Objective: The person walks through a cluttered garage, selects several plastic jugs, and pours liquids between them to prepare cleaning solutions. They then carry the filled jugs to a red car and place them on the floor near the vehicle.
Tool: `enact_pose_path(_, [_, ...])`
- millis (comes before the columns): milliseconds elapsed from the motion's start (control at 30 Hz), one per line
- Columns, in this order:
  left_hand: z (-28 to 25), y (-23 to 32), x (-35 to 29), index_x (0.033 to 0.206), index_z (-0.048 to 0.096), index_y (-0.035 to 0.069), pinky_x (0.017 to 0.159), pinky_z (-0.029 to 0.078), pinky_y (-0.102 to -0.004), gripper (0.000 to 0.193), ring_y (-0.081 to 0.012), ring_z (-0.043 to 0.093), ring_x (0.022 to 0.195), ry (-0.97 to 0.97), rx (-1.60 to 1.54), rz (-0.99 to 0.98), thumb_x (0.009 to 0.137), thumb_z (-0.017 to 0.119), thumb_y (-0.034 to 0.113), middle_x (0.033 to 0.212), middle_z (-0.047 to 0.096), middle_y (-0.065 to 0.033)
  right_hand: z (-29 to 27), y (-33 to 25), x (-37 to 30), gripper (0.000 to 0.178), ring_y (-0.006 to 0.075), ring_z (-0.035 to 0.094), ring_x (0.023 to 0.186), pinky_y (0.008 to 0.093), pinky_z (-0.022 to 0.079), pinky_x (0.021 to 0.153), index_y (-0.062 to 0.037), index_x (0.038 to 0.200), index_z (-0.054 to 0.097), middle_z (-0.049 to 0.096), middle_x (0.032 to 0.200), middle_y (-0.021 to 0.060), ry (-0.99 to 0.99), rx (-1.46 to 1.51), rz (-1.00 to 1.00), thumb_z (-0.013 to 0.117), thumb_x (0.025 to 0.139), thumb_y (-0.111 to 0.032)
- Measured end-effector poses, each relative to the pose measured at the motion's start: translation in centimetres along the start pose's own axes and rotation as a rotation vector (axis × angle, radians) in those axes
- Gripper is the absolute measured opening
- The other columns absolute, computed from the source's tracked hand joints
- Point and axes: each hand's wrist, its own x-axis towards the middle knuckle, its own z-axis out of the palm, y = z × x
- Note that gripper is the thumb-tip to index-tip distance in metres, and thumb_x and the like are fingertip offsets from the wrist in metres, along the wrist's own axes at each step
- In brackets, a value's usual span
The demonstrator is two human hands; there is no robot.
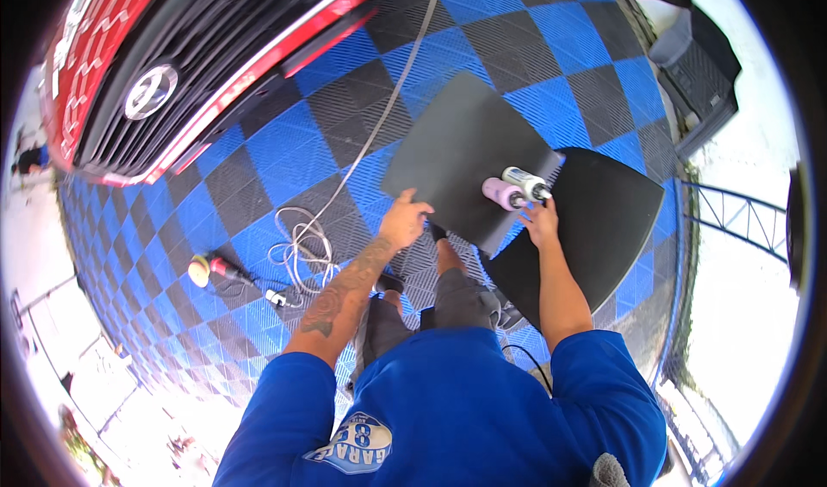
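Observation:
A dark grey flat panel (457, 155) lies in front of me, above the tiled floor. My left hand (403, 220) is at its near left edge, thumb and fingers apart, fingertips over the rim. On the panel's right part lie a pink-lilac bottle (497, 191) and a white bottle (519, 177), side by side, with their dark caps towards me. My right hand (541, 223) is just below those caps, fingers spread; one fingertip is close to the white bottle's cap, and whether it touches is unclear. Under and right of the panel sits a black, curved-edged surface (603, 220).
A red car's front with a black grille (207, 56) stands at upper left. On the blue and black floor tiles (284, 146), a coiled pale cord (303, 247) runs away from me. A red polisher with a yellowish pad (199, 271) lies left. A dark chair (696, 73) stands at far right.

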Motion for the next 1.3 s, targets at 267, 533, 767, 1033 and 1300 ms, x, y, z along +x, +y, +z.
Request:
enact_pose_path(267, [-13.9,-15.0,-32.8,0.109,0.07,0.008,0.082,0.052,-0.0378,0.027,-0.0272,0.068,0.091,0.485,-0.196,-0.521,0.087,0.066,0.025,0.098,0.071,-0.0134,-0.4,6.1,-2.8,0.066,0.0444,0.04,0.134,0.0585,0.041,0.104,-0.0055,0.153,0.023,0.022,0.156,0.0236,0.179,0.109,0.091,0.045,0.095,-0.028])
enact_pose_path(533, [6.8,-19.7,-77.5,0.072,0.06,0.004,0.047,0.04,-0.0345,0.026,-0.0149,0.049,0.046,1.203,-0.766,-1.332,0.087,0.061,0.026,0.058,0.054,-0.0031,16.8,16.1,-13.8,0.046,0.0318,0.062,0.099,0.0498,0.048,0.082,-0.015,0.132,0.054,0.062,0.116,0.0126,-0.307,-1.1,0.076,0.06,0.09,-0.032])
enact_pose_path(767, [19.6,-9.9,-83.3,0.096,0.067,0.012,0.049,0.046,-0.044,0.016,-0.0184,0.058,0.059,1.208,-1.508,-1.84,0.089,0.061,0.025,0.066,0.056,-0.0035,37.5,21.7,-22.2,0.046,0.0265,0.063,0.093,0.0481,0.05,0.081,-0.0152,0.129,0.056,0.065,0.109,0.0101,-0.704,-1.451,-0.117,0.065,0.088,-0.034])
enact_pose_path(1033, [13.1,-19.0,-73.6,0.112,0.064,0.015,0.061,0.05,-0.0382,0.031,-0.0155,0.06,0.069,1.144,-1.565,-1.385,0.088,0.067,0.034,0.081,0.061,0.0,53.8,26.8,-27.3,0.036,0.0279,0.064,0.094,0.0496,0.05,0.083,-0.0145,0.124,0.059,0.065,0.105,0.0108,-0.706,-1.695,-0.144,0.061,0.091,-0.029])
enact_pose_path(1300, [-6.9,-36.6,-76.1,0.115,0.062,0.01,0.054,0.047,-0.0275,0.039,-0.0123,0.06,0.071,1.17,-1.373,-1.279,0.087,0.071,0.036,0.085,0.063,-0.0009,68.3,36.9,-26.6,0.036,0.0273,0.065,0.092,0.0478,0.05,0.081,-0.0134,0.124,0.06,0.066,0.105,0.0111,-0.614,-1.625,-0.047,0.06,0.092,-0.03])
